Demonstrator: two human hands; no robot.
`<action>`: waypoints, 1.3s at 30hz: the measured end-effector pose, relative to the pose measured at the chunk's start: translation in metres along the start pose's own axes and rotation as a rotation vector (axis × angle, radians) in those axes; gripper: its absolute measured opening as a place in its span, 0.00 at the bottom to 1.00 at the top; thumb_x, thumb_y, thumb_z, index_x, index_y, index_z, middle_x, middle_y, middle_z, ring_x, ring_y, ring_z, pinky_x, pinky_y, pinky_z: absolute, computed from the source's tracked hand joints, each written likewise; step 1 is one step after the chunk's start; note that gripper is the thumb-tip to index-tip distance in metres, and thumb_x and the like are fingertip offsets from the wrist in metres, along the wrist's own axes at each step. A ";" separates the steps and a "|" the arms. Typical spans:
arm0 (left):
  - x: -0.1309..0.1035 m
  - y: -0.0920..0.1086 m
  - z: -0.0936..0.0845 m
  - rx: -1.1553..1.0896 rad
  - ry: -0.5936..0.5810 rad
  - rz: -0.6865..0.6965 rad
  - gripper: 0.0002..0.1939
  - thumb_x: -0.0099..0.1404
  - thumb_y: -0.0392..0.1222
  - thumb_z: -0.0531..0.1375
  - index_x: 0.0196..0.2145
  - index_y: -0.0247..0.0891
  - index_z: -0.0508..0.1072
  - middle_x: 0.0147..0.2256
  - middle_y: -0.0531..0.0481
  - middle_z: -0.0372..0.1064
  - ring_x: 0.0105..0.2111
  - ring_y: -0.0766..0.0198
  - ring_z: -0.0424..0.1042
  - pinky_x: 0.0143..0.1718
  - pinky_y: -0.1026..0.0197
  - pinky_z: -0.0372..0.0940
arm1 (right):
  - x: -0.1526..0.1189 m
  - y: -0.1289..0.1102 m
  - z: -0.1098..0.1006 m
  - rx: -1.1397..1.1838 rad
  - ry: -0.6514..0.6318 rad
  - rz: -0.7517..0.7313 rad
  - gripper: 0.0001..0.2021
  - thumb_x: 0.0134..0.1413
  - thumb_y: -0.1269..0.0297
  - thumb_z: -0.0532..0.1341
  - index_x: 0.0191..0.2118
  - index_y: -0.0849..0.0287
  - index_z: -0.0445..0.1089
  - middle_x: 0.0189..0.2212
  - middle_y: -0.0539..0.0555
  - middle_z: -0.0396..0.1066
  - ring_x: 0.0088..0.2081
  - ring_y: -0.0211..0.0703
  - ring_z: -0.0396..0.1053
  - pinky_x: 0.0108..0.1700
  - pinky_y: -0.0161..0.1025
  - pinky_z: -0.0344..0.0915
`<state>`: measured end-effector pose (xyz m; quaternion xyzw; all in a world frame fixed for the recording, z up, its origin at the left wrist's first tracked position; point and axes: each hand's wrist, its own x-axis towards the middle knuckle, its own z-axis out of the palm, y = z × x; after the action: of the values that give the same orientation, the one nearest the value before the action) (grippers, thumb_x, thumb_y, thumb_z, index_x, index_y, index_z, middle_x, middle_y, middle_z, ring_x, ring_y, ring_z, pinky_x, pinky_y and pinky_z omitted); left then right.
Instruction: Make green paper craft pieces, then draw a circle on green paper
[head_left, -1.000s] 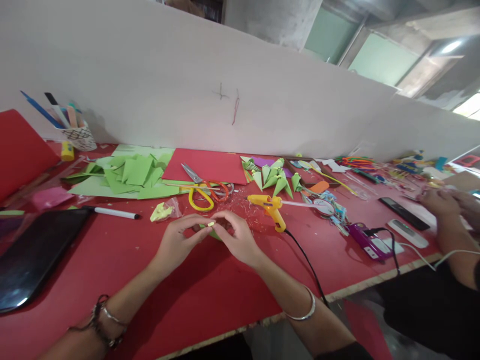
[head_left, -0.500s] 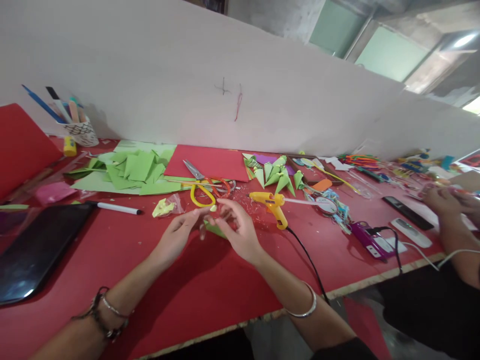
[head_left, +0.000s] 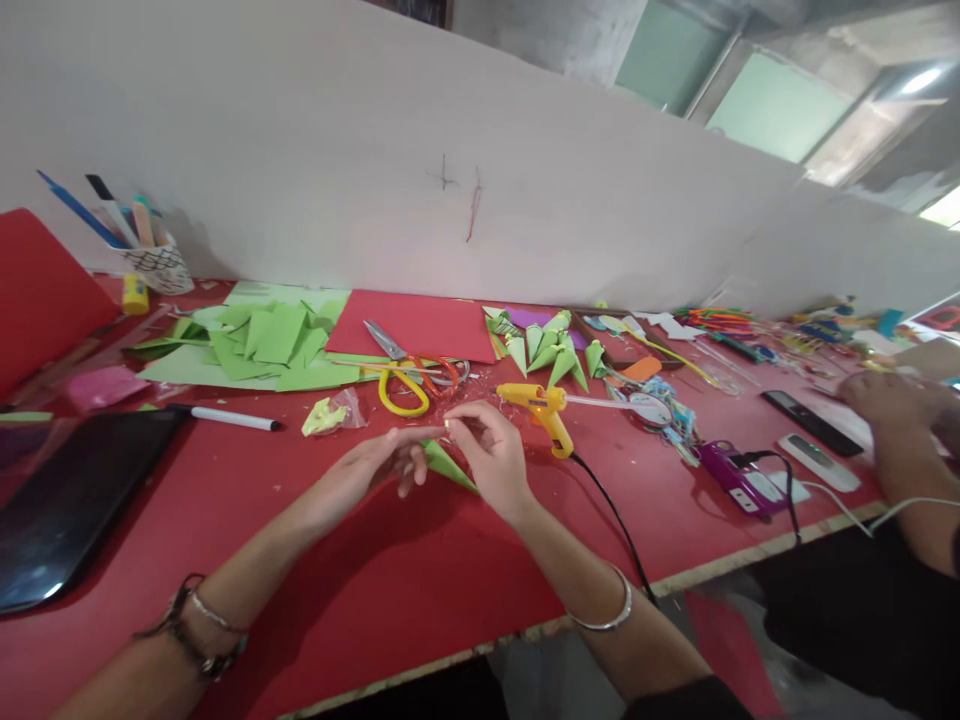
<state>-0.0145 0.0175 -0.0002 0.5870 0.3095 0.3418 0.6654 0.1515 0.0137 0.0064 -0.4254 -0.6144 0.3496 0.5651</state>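
Note:
My right hand (head_left: 491,458) pinches a tiny pale yellow piece (head_left: 447,424), probably paper, between thumb and fingers. Fingers partly stretched out, my left hand (head_left: 375,470) reaches toward that piece; its index fingertip is beside the right hand's fingertips, and whether they touch I cannot tell. Under the hands lies a folded green paper piece (head_left: 448,466), partly hidden. Just beyond are scissors with yellow and orange handles (head_left: 405,395) and a small plastic bag with yellow paper bits (head_left: 328,414). A yellow glue gun (head_left: 541,405) rests right of my right hand.
Green paper squares (head_left: 274,335) and red sheets (head_left: 420,325) lie along the wall. Green paper cones (head_left: 551,350) stand behind the glue gun. A black tablet-like slab (head_left: 82,510) and a marker (head_left: 234,417) are left; a purple power strip (head_left: 739,480) and a co-worker's hands (head_left: 881,400) are right.
My hands have drawn slightly apart. The yellow piece is now in my right fingertips, a little farther right, and my left fingers have straightened. More of the green paper shows.

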 end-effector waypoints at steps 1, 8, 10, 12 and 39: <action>0.000 0.000 0.000 0.006 0.002 0.009 0.24 0.64 0.53 0.42 0.47 0.38 0.66 0.26 0.50 0.63 0.24 0.68 0.60 0.25 0.63 0.59 | 0.001 0.001 0.000 0.058 -0.004 0.047 0.03 0.49 0.67 0.56 0.32 0.58 0.66 0.29 0.51 0.67 0.32 0.37 0.66 0.35 0.35 0.64; 0.002 -0.001 0.011 0.192 0.299 0.145 0.19 0.59 0.44 0.54 0.48 0.39 0.60 0.29 0.54 0.63 0.23 0.71 0.61 0.26 0.66 0.61 | -0.002 0.003 0.008 0.263 -0.110 0.200 0.09 0.43 0.66 0.60 0.34 0.57 0.62 0.28 0.48 0.66 0.29 0.34 0.66 0.34 0.35 0.65; 0.002 -0.001 0.014 0.284 0.331 0.152 0.19 0.57 0.44 0.55 0.47 0.39 0.61 0.29 0.54 0.63 0.25 0.70 0.63 0.26 0.66 0.62 | -0.005 0.003 0.011 0.239 -0.167 0.172 0.06 0.44 0.66 0.60 0.32 0.58 0.64 0.29 0.49 0.66 0.31 0.35 0.66 0.36 0.35 0.65; 0.001 -0.001 0.016 0.383 0.349 0.152 0.16 0.57 0.44 0.56 0.43 0.38 0.64 0.29 0.53 0.65 0.26 0.69 0.64 0.28 0.65 0.62 | -0.007 0.003 0.011 0.196 -0.194 0.126 0.04 0.46 0.66 0.59 0.31 0.58 0.65 0.28 0.50 0.67 0.31 0.35 0.66 0.36 0.35 0.65; -0.004 0.001 -0.010 1.323 0.388 0.587 0.13 0.61 0.41 0.53 0.43 0.46 0.71 0.38 0.49 0.72 0.40 0.57 0.65 0.42 0.56 0.56 | -0.007 -0.003 0.010 0.485 -0.599 0.347 0.09 0.45 0.61 0.60 0.32 0.59 0.64 0.26 0.48 0.60 0.25 0.32 0.59 0.31 0.33 0.62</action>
<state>-0.0254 0.0199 -0.0002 0.8521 0.3930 0.3453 -0.0116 0.1408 0.0067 0.0057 -0.2567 -0.5708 0.6822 0.3780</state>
